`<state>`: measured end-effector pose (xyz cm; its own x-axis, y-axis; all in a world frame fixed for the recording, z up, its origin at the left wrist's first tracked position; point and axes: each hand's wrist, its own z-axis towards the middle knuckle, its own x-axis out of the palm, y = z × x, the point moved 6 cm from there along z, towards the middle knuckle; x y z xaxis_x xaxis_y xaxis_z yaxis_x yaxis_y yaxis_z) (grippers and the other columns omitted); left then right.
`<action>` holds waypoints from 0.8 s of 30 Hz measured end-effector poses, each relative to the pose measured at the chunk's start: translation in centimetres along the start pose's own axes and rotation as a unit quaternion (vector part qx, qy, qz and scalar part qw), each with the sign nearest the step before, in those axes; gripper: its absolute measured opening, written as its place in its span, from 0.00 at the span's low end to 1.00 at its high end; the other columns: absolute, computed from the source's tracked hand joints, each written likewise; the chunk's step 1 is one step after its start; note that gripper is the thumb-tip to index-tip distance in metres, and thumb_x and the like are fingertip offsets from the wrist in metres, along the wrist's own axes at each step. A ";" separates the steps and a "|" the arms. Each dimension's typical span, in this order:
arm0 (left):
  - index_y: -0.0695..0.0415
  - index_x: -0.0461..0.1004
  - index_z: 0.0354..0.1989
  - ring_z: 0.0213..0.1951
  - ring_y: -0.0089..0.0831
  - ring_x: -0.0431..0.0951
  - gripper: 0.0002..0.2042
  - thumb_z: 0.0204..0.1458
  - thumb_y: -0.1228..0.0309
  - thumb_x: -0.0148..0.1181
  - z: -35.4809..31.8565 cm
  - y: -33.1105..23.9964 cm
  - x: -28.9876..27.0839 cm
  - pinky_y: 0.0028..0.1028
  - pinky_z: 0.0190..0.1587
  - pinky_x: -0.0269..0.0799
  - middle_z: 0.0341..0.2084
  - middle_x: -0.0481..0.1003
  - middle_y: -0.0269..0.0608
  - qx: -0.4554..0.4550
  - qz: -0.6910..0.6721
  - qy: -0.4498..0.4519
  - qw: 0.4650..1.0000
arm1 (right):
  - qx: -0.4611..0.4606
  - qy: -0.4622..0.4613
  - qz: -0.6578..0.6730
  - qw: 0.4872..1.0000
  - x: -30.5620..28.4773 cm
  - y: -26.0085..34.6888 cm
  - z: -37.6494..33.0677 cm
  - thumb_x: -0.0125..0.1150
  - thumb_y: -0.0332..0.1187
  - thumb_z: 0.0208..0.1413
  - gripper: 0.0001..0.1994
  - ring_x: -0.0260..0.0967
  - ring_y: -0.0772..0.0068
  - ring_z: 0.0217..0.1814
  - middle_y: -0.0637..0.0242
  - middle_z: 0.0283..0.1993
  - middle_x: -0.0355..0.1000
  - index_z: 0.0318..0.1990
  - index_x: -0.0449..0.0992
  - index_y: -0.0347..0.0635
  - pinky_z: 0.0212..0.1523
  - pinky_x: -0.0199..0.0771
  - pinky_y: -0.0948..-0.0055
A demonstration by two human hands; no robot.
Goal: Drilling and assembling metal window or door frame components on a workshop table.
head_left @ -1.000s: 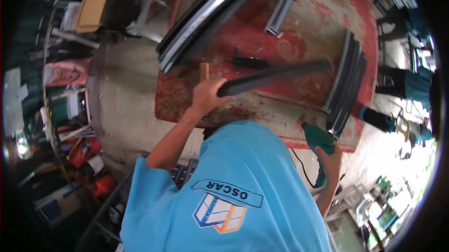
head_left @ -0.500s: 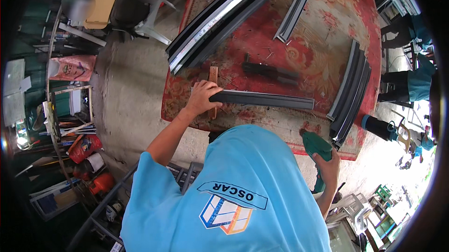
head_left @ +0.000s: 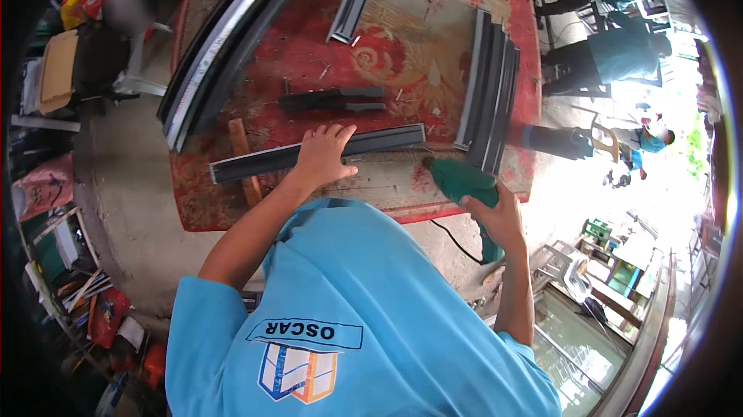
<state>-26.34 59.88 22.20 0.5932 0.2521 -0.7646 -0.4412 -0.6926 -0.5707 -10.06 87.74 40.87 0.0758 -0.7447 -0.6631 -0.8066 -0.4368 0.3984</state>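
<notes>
My left hand (head_left: 323, 155) pressed flat on a dark rail (head_left: 317, 153) lying across the red rug (head_left: 309, 61), my right hand (head_left: 495, 214) gripping a green drill (head_left: 463, 185) just right of the rail

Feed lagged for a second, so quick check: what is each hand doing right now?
Left hand: open, pressed flat on the dark metal profile lying on the red carpet.
Right hand: closed around the green power tool.

Green drill (head_left: 463, 180), dark grey rail (head_left: 387, 140)
</notes>
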 end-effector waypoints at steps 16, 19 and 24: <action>0.50 0.78 0.41 0.47 0.42 0.79 0.25 0.34 0.55 0.79 3.6 0.2 3.3 0.42 0.42 0.81 0.41 0.76 0.38 0.047 0.048 -0.111 0.991 | -0.053 -0.008 -0.059 0.997 -3.2 5.1 6.7 0.76 0.44 0.51 0.27 0.82 0.67 0.41 0.60 0.41 0.84 0.56 0.80 0.39 0.48 0.79 0.66; 0.50 0.78 0.41 0.47 0.41 0.79 0.25 0.33 0.55 0.79 3.4 0.3 3.1 0.42 0.43 0.81 0.41 0.76 0.37 0.048 0.046 -0.120 0.991 | -0.065 -0.008 -0.052 0.996 -3.2 4.7 7.0 0.77 0.44 0.51 0.27 0.82 0.70 0.42 0.61 0.42 0.84 0.56 0.80 0.39 0.47 0.79 0.67; 0.50 0.78 0.41 0.46 0.41 0.79 0.25 0.33 0.56 0.79 3.4 0.3 3.1 0.42 0.43 0.81 0.41 0.76 0.37 0.038 0.045 -0.106 0.993 | -0.063 0.002 -0.035 0.997 -3.1 5.0 6.8 0.77 0.44 0.51 0.27 0.81 0.73 0.42 0.64 0.42 0.84 0.56 0.80 0.39 0.47 0.79 0.69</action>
<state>-26.94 62.80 18.67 0.3970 0.3336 -0.8550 -0.5407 -0.6677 -0.5116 -18.32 91.26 40.58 0.1324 -0.7123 -0.6893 -0.7194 -0.5475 0.4276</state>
